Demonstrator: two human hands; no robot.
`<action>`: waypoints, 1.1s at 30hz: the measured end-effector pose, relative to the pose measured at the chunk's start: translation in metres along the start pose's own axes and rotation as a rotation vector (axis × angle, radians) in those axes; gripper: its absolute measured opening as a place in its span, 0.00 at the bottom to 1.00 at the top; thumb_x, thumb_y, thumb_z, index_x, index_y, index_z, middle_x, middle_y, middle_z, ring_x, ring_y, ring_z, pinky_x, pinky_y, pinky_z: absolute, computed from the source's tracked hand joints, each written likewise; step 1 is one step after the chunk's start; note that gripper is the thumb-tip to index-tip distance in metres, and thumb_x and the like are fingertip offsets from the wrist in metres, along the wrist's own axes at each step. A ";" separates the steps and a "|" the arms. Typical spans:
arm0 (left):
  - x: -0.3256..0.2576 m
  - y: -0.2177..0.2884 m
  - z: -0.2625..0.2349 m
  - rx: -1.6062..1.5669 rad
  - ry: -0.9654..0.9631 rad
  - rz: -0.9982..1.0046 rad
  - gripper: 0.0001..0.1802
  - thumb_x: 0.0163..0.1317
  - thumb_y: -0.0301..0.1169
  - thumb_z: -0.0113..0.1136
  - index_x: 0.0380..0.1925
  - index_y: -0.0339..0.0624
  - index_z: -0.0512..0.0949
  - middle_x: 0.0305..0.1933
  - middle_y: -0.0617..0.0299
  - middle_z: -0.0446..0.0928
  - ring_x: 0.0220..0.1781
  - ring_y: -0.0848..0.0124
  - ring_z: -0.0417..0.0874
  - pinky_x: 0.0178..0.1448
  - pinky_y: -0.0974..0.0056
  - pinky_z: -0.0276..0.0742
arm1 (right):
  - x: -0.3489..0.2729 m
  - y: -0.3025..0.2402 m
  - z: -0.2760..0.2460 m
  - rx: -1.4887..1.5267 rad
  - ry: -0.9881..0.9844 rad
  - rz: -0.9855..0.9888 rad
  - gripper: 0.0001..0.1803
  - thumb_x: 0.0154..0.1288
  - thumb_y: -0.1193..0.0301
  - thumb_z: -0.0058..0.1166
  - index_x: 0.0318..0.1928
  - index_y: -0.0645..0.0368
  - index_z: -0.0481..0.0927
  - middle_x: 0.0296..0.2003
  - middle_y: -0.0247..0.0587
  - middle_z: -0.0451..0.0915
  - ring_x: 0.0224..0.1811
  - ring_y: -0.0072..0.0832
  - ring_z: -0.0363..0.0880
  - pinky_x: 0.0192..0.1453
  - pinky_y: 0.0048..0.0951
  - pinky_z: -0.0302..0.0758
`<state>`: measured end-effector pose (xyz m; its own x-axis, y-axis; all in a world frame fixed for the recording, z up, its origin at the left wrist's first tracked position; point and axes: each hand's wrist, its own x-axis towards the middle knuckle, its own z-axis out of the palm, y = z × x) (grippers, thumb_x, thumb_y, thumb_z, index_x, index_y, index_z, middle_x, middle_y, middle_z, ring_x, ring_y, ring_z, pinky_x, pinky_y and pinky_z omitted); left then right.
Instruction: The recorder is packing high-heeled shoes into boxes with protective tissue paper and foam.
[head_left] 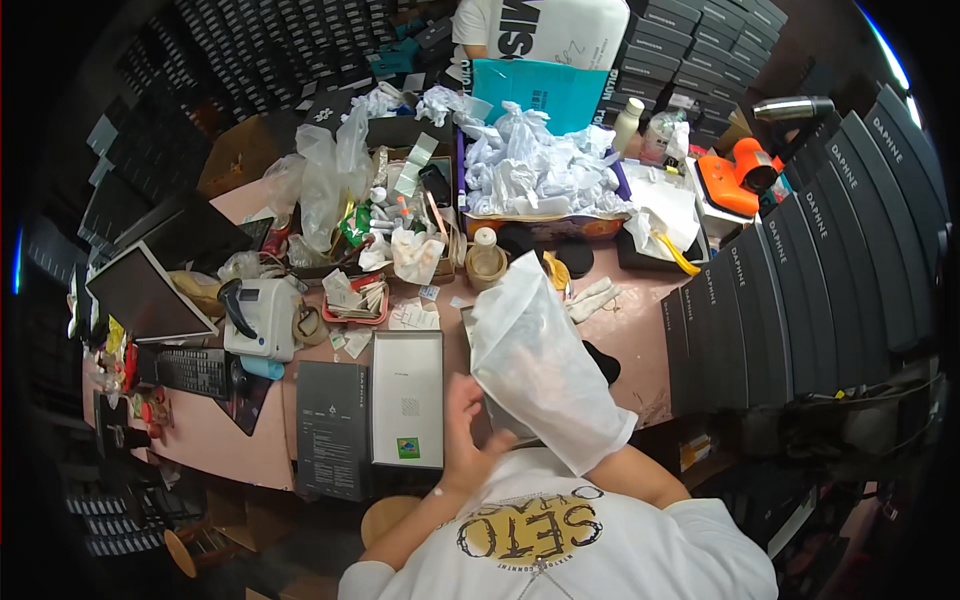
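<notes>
A white, thin cloth-like bag [545,360] lies slanted in front of me, with a faint pinkish shape showing through it. My right forearm runs up to its lower right end, and the bag hides my right hand, so its fingers cannot be made out. At the bag's left edge is my left hand [472,440], open, thumb and fingers apart, with nothing seen in it. Under the bag a grey box [466,318] shows in part. To the left are an open shallow box part [407,385] with a pale inside and a dark grey box lid [333,425].
A carton of crumpled white paper [545,175] stands at the back. Stacked dark shoe boxes [790,290] wall off the right. On the left are a label printer [262,318], a keyboard [190,372] and a monitor [150,292]. Another person [473,25] is across the table.
</notes>
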<state>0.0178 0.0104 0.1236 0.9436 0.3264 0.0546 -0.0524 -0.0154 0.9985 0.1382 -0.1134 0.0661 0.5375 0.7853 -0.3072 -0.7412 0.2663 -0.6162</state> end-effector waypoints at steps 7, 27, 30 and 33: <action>-0.005 -0.029 -0.010 -0.960 0.208 -0.723 0.46 0.55 0.63 0.58 0.67 0.49 0.57 0.69 0.58 0.61 0.69 0.56 0.62 0.70 0.45 0.59 | 0.037 0.060 0.041 -0.691 0.035 -0.214 0.23 0.69 0.64 0.45 0.60 0.61 0.67 0.55 0.45 0.71 0.51 0.33 0.73 0.52 0.32 0.73; 0.062 -0.067 0.083 0.194 -0.075 0.104 0.40 0.69 0.41 0.45 0.69 0.25 0.40 0.74 0.40 0.41 0.77 0.53 0.42 0.76 0.58 0.37 | -0.066 -0.016 -0.059 0.221 0.216 0.170 0.34 0.58 0.64 0.61 0.63 0.60 0.64 0.55 0.45 0.75 0.53 0.34 0.78 0.57 0.36 0.76; 0.057 -0.068 0.107 0.244 -0.403 0.022 0.35 0.69 0.39 0.45 0.69 0.31 0.48 0.72 0.39 0.48 0.75 0.49 0.48 0.75 0.50 0.43 | -0.115 -0.022 -0.083 0.256 0.395 0.042 0.31 0.57 0.69 0.59 0.61 0.61 0.67 0.52 0.46 0.77 0.51 0.35 0.79 0.57 0.37 0.77; 0.090 -0.074 0.063 0.603 -0.744 -0.025 0.29 0.64 0.38 0.51 0.65 0.41 0.62 0.71 0.47 0.56 0.74 0.51 0.52 0.73 0.41 0.43 | -0.166 -0.044 -0.089 0.282 0.526 -0.050 0.33 0.56 0.71 0.58 0.62 0.62 0.65 0.52 0.46 0.77 0.51 0.37 0.79 0.57 0.38 0.77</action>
<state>0.1271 -0.0190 0.0545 0.9190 -0.3474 -0.1861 -0.0485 -0.5683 0.8214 0.1171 -0.3051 0.0797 0.6478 0.4052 -0.6451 -0.7495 0.4905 -0.4445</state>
